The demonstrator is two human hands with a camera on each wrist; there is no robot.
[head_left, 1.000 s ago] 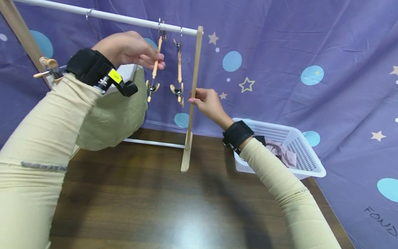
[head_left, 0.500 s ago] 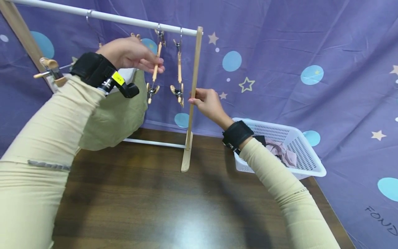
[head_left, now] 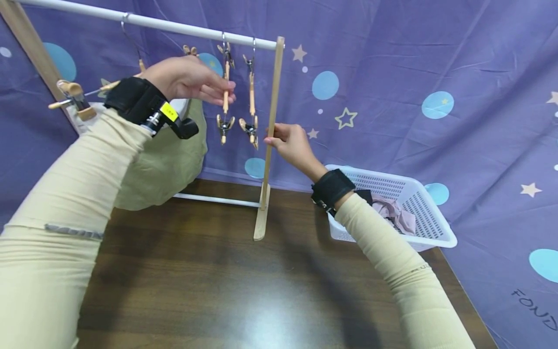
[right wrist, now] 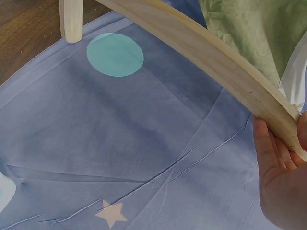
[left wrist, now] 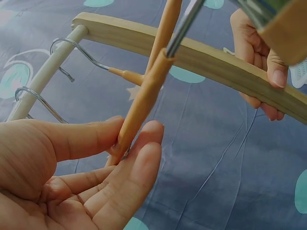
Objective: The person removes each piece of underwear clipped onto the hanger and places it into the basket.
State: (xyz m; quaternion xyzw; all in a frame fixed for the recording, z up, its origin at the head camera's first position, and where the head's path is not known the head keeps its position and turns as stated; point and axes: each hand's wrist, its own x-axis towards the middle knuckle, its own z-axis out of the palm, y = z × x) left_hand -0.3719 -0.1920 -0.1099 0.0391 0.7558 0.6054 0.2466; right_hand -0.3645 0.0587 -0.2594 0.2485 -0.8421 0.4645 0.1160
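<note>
In the head view my left hand (head_left: 189,80) pinches the wooden bar of a clip hanger (head_left: 225,103) that hangs by its metal hook from the rack's white rail (head_left: 174,29). The left wrist view shows the thumb and fingertips on that hanger's bar (left wrist: 144,98). Just to the right hangs a second clip hanger (head_left: 252,97), its bar seen nearly end-on. My right hand (head_left: 296,148) grips the rack's wooden upright (head_left: 276,82) partway up. In the right wrist view, fingers (right wrist: 263,143) and thumb lie on either side of the upright (right wrist: 216,57).
An olive-green garment (head_left: 161,169) hangs on the left, partly behind my left arm, near a hanger clip (head_left: 77,97). A white basket (head_left: 425,201) with pink cloth (head_left: 398,215) stands right on the brown table (head_left: 196,291). Behind is a purple curtain (head_left: 392,58).
My left hand first draws the pinched hanger slightly down, its hook dropping onto the rail, then shifts it a little right toward the second hanger. The right hand stays on the upright.
</note>
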